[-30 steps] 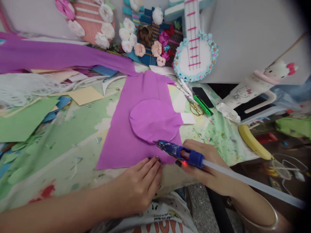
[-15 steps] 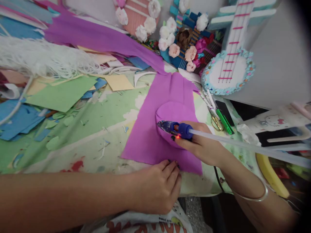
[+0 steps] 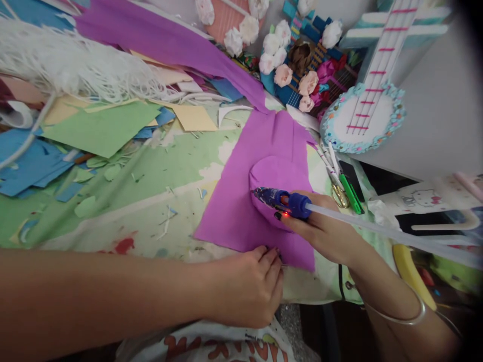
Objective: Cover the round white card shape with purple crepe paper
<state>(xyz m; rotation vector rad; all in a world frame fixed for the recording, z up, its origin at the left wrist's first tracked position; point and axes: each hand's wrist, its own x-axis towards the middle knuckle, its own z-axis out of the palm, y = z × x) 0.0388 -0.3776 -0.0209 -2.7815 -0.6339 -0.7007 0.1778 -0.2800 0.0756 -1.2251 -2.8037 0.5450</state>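
My right hand [image 3: 324,231] is wrapped round a blue hot glue gun [image 3: 281,200] with a small red light lit. A long whitish glue stick [image 3: 362,224] runs out of its back to the right. The gun's nozzle is at the left rim of a round purple-covered piece [image 3: 279,171]. That piece lies on a sheet of purple crepe paper [image 3: 232,201] spread on the table. My left hand [image 3: 245,286] is closed at the sheet's near edge, fingertips on the paper; the thumb is hidden.
A small white guitar model [image 3: 362,118] with blue trim leans at the back right. Gold-handled scissors [image 3: 339,195] and a green cutter [image 3: 350,193] lie right of the sheet. Green paper [image 3: 105,128], white shreds [image 3: 75,65] and blue scraps [image 3: 33,166] cover the left.
The view has shifted slightly, so the things on the table sit a little further right. Both hands keep their places at the purple paper, and the nozzle stays at the round piece's left rim.
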